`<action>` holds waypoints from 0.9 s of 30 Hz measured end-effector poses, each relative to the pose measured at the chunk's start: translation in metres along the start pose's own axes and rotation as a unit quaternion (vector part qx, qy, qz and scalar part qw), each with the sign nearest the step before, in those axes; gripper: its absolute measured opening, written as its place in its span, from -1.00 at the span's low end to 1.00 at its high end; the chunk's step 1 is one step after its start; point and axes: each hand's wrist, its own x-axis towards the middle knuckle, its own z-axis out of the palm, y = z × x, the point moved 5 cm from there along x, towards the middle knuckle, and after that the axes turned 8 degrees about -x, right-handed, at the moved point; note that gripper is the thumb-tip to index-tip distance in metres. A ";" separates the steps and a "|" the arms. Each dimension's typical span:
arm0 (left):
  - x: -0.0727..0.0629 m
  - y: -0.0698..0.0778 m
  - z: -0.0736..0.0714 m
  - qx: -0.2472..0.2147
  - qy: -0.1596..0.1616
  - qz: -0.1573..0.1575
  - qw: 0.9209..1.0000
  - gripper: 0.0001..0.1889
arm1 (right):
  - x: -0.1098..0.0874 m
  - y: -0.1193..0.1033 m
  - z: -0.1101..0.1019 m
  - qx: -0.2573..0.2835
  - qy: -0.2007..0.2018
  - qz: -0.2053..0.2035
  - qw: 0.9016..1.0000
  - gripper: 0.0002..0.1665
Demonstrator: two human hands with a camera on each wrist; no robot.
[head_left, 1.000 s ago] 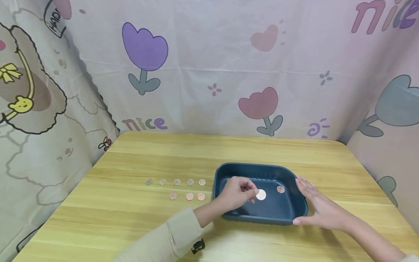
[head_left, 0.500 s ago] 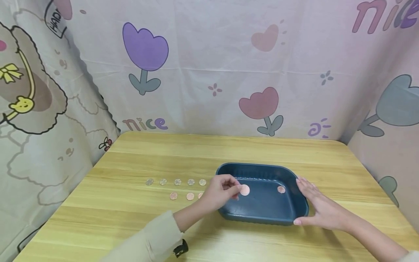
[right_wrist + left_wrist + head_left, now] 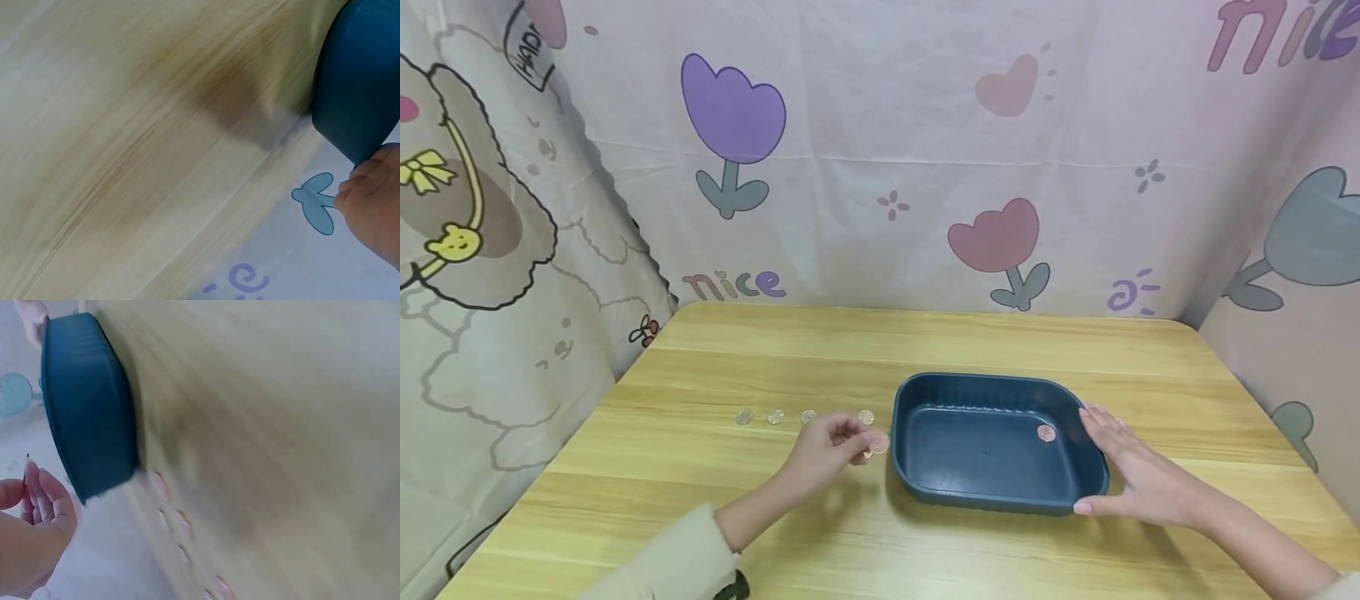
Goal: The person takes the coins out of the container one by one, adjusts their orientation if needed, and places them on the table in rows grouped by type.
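Note:
My left hand (image 3: 829, 448) pinches a round copper-coloured coin (image 3: 878, 442) between thumb and fingers, just left of a dark blue rectangular tub (image 3: 985, 479). In the left wrist view that coin shows only as a thin dark edge at the fingertips. My right hand (image 3: 1138, 479) holds the tub's right end, thumb at the near corner and fingers along the far one. Inside the tub, towards the right, lies one copper coin (image 3: 1047, 433). A row of silver coins (image 3: 776, 417) lies left of the tub, partly covered by my left hand. Copper coins (image 3: 185, 525) lie in a nearer row, mostly hidden in the head view.
The wooden table (image 3: 760, 350) reaches back to a printed curtain (image 3: 865, 125) with tulips and lettering. Similar cloth hangs on both sides. A black band (image 3: 732, 586) sits at my left cuff.
My left hand has drawn back leftward with the pinched coin, from over the tub to beside it, now covering the copper row. The right hand and the tub have stayed put.

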 end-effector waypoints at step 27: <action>-0.013 -0.042 -0.095 0.200 0.063 -0.064 0.976 -0.87 | 0.002 -0.001 -0.002 -0.015 0.014 -0.015 1.000 0.32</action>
